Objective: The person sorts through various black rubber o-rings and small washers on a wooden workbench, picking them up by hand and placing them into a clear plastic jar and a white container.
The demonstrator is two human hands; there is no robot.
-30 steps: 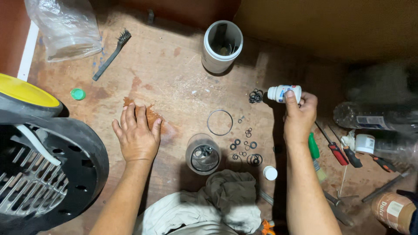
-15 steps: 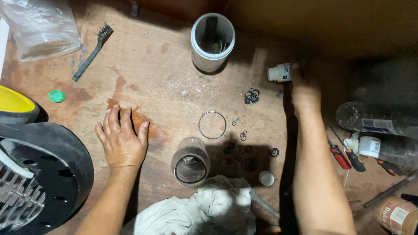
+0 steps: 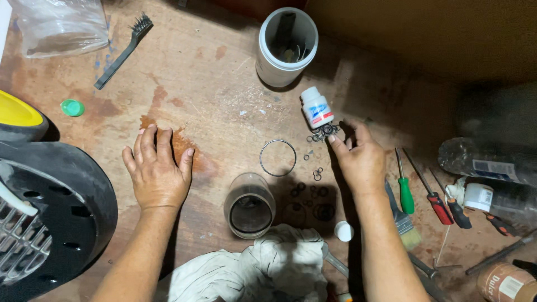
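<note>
The right hand (image 3: 362,162) lies knuckles up on the stained wooden table (image 3: 224,72), holding nothing, its fingers loosely spread and the fingertips at a little heap of small dark rings (image 3: 323,132). Just past that heap stands a small white bottle (image 3: 317,107) with a white cap, free of the hand. More small rings lie scattered on the wood between the two hands, around a large thin ring (image 3: 278,157) that lies flat. Near the right forearm are a glass jar (image 3: 249,206) on its side, a small white cap (image 3: 343,231) and a crumpled pale rag (image 3: 251,271).

The left hand (image 3: 158,170) rests palm down and flat, fingers spread, gripping nothing, on a reddish stain.

Farther out, a white plastic tube (image 3: 287,46) stands upright at the top. A wire brush (image 3: 124,50), a clear plastic bag (image 3: 61,25) and a green cap (image 3: 72,107) lie to the upper left, a black and yellow machine housing (image 3: 50,207) at the left edge. To the right lie a green-handled screwdriver (image 3: 406,193), red-handled ones (image 3: 439,207) and a paintbrush (image 3: 403,221).
</note>
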